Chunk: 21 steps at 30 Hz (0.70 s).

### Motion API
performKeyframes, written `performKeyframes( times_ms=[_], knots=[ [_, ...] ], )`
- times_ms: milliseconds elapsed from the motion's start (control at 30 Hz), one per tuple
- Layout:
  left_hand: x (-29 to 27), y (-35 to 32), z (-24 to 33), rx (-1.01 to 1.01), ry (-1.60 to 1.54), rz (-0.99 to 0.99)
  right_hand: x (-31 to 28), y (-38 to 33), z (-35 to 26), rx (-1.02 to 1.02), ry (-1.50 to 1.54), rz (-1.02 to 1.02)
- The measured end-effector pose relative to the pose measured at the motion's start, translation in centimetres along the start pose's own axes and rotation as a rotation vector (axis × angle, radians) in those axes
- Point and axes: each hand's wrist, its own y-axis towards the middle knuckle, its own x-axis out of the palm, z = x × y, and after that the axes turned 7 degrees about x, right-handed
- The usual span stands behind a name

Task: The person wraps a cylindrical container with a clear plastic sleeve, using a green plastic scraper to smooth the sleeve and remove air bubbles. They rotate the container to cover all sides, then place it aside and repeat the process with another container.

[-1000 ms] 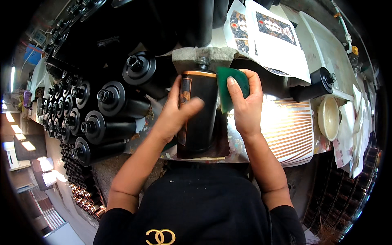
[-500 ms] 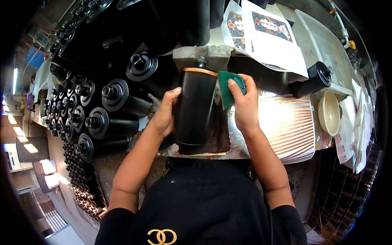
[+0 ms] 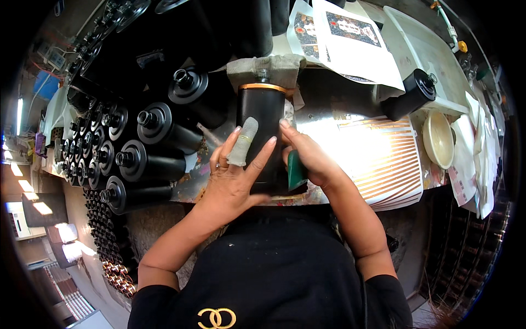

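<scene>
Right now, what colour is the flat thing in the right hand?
Green pad, seen in the head view.

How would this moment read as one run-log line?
left hand: flat on black cylinder | right hand: holds green pad against it | cylinder top: under grey cloth

This is a factory workshop. Rows of identical black cylinders (image 3: 148, 164) lie stacked beside a stained metal workbench (image 3: 334, 123), with striped transfer sheets (image 3: 383, 159), printed papers (image 3: 350, 33) and a small bowl (image 3: 438, 138) crowding it, and racks of small tubes (image 3: 112, 257) stand below.
</scene>
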Motion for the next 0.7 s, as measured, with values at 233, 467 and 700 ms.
performKeyframes(
  times_ms=[233, 467, 700],
  knots=[
    [2.2, -2.2, -2.9, -0.386, -0.676, 0.146, -2.0, -3.2, -0.2, -0.097, 0.124, -0.089],
    [4.3, -0.7, -1.1, -0.336, -0.481, 0.185, -1.0, -3.4, 0.7, -0.153, -0.147, -0.07],
    [5.3, 0.2, -0.5, -0.322, -0.279, 0.276, -5.1, -8.2, 4.8, -0.292, -0.05, 0.067]
  ],
)
